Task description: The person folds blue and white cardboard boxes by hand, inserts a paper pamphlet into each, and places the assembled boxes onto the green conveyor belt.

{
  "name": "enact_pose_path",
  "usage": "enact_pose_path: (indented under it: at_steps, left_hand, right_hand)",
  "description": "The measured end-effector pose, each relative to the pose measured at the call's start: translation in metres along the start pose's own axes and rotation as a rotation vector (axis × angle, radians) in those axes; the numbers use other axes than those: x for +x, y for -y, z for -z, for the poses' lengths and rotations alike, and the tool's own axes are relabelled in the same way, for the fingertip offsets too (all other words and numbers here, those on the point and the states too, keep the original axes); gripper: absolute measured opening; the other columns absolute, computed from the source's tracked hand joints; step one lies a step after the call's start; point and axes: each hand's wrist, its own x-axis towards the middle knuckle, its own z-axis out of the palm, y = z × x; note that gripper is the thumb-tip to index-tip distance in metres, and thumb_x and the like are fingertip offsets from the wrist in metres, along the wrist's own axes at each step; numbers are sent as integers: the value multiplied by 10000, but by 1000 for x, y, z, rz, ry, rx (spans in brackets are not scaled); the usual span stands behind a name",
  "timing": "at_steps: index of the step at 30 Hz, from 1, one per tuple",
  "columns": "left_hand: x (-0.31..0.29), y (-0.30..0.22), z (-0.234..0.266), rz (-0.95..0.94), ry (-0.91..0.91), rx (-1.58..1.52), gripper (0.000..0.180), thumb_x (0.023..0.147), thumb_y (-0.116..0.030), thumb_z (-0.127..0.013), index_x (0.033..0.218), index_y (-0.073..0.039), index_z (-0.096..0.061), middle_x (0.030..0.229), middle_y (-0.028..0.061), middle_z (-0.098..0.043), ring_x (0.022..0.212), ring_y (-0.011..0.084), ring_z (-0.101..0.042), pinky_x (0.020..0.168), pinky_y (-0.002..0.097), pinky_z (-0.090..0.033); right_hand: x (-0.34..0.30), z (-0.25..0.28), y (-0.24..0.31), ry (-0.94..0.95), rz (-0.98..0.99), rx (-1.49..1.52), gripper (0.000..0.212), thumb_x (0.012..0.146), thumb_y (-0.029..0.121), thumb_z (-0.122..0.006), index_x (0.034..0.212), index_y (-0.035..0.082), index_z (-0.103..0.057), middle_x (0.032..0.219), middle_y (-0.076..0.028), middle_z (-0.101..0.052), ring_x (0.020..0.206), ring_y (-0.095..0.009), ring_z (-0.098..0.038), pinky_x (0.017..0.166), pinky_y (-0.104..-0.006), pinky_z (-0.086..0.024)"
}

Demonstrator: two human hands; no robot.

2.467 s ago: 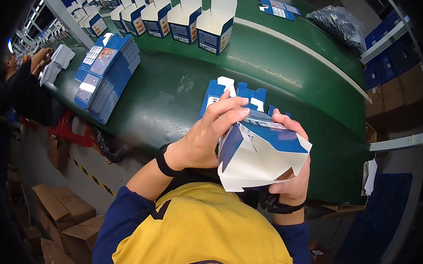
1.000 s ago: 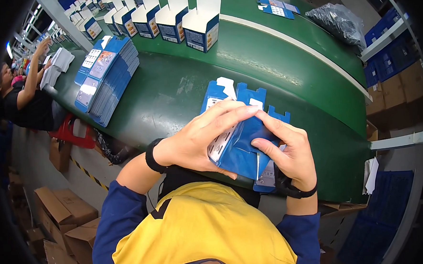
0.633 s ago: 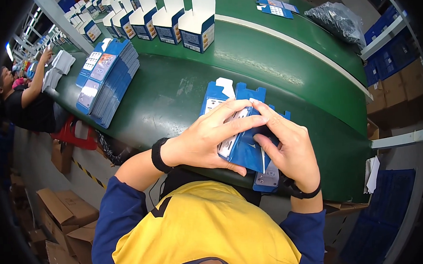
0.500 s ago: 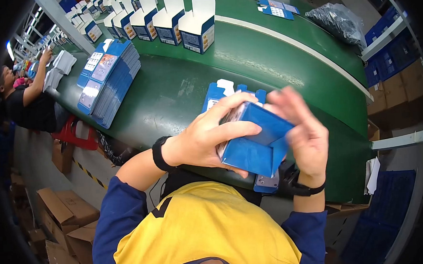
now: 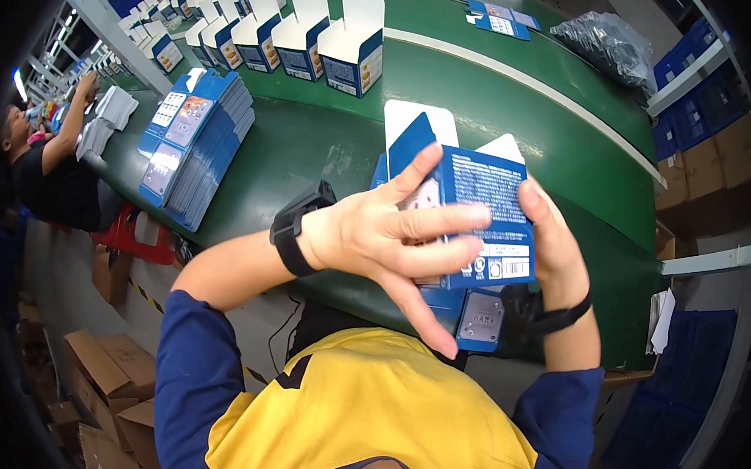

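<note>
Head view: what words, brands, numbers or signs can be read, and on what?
Printed wording isn't copied out here; it stands on:
Held box: white text lines, too small to read reliably; barcode below.
Grey-panelled flat carton, lower in the picture: dark characters, not quoted.
Stack of flat cartons: markings too small to read.
Nearest standing box: fine print, too small to read.
</note>
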Motion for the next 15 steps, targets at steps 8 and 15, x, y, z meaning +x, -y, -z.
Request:
enact_pose_path:
  at_steps: [8,15]
  left_hand:
    - [-2,9,25,584,167,-5,371,846,-342,-653,1175,-215,-536,1166,66,-570,1037,229,-574,952,470,-391]
    - [62,-88,34,860,-689,-2099,711,779,-639,-587,1014,31,-551,890,76,-587,787,177,-556,930,409,-407]
  right_hand:
    - [135,81,-1,-317,175,-600,992,715,104,-718,1455,30,-61,1351,-173,-442,1167,-280,-518,971,-339,-422]
    - [186,140,-43,-467,96,-1044,1154,683,113,-774,1463,50,74,1429,-218,-332,1277,-321,-405,1021,-347,-358]
